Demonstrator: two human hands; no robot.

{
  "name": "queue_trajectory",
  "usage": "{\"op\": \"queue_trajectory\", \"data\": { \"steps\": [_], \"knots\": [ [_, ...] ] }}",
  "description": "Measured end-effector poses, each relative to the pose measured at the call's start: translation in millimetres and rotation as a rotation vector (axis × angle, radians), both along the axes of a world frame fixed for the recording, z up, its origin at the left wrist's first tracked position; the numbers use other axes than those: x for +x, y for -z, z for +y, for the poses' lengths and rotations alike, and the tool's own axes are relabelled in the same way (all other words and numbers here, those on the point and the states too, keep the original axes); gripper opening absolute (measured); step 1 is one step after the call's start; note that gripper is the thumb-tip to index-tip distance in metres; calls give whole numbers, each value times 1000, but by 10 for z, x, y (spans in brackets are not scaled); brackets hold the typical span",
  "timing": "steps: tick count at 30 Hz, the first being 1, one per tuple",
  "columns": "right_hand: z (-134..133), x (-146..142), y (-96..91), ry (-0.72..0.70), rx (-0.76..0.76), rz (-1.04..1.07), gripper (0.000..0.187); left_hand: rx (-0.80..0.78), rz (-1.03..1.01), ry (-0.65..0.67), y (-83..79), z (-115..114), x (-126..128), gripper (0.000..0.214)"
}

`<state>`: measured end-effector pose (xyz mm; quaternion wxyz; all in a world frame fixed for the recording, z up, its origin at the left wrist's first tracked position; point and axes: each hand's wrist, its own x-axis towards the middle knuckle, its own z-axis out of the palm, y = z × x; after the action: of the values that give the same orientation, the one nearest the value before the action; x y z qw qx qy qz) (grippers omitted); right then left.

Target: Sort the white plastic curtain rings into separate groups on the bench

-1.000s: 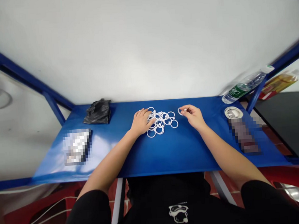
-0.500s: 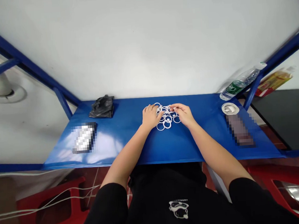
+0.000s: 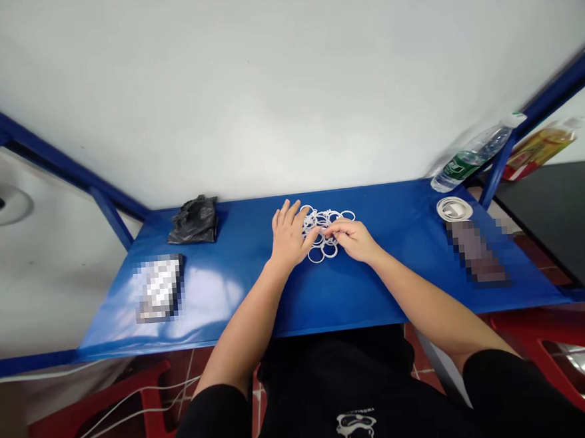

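A cluster of several white rings point(image 3: 327, 233) lies on the blue table point(image 3: 258, 295), joined into a flat mesh. My left hand point(image 3: 290, 236) rests on the cluster's left side, fingers spread and pressing it down. My right hand point(image 3: 354, 238) sits at the cluster's right side, its fingertips pinched together on a white ring within the mesh. Both hands nearly touch over the rings, and part of the cluster is hidden under them.
A crumpled black bag point(image 3: 193, 220) lies at the back left, a blurred flat object point(image 3: 158, 288) nearer the left front. On the right are a white roll point(image 3: 453, 208), a blurred dark object point(image 3: 478, 253) and a plastic bottle point(image 3: 473, 153) against the blue frame.
My right hand has come from the right, where it held a single ring apart from the cluster, over to the cluster beside my left hand. The left hand's fingers have spread.
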<state>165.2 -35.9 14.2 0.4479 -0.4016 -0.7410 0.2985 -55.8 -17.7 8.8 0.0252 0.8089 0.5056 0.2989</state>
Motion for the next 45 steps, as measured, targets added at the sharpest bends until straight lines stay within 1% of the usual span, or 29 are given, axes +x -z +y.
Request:
{"op": "queue_trajectory", "data": {
  "steps": [5, 8, 11, 14, 17, 19, 20, 21, 22, 24, 25, 27, 29, 31, 35, 39, 45],
  "knots": [
    [46, 56, 62, 3, 99, 30, 32, -5, -14, 78, 69, 7, 37, 55],
    [63, 88, 79, 12, 179, -12, 34, -40, -14, 68, 98, 20, 38, 55],
    [75, 119, 70, 113, 211, -138, 36, -100, -2, 29, 135, 60, 8, 60],
    [99, 164, 38, 202, 222, -237, 34, -144, 14, 33, 160, 109, -38, 65],
    [135, 250, -13, 227, 255, -274, 29, -178, 49, 88, 158, 130, -78, 77],
    [158, 329, -42, 201, 234, -314, 28, -204, 93, 148, 157, 128, -97, 94],
    [167, 367, -48, 179, 205, -350, 35, -218, 118, 179, 160, 125, -104, 104],
    [173, 401, -44, 153, 164, -397, 49, -232, 141, 204, 168, 123, -110, 115],
    [176, 424, -29, 122, 112, -453, 68, -247, 160, 223, 180, 122, -115, 123],
    [175, 432, 33, 62, -4, -572, 103, -275, 191, 233, 214, 127, -119, 134],
    [172, 414, 75, 28, -58, -627, 114, -285, 203, 226, 235, 132, -119, 136],
    [165, 348, 166, -38, -134, -711, 124, -293, 220, 195, 276, 143, -112, 133],
    [164, 269, 239, -66, -165, -751, 127, -290, 229, 160, 307, 150, -97, 128],
    [171, 211, 279, -70, -164, -761, 128, -283, 232, 132, 324, 153, -79, 124],
    [199, 192, 290, -59, -155, -751, 129, -286, 239, 116, 325, 154, -60, 119],
    [235, 206, 294, -47, -147, -744, 125, -292, 230, 121, 335, 168, -53, 110],
    [353, 164, 288, -9, -141, -743, 119, -271, 167, 85, 381, 268, 52, 108]
  ]
}}
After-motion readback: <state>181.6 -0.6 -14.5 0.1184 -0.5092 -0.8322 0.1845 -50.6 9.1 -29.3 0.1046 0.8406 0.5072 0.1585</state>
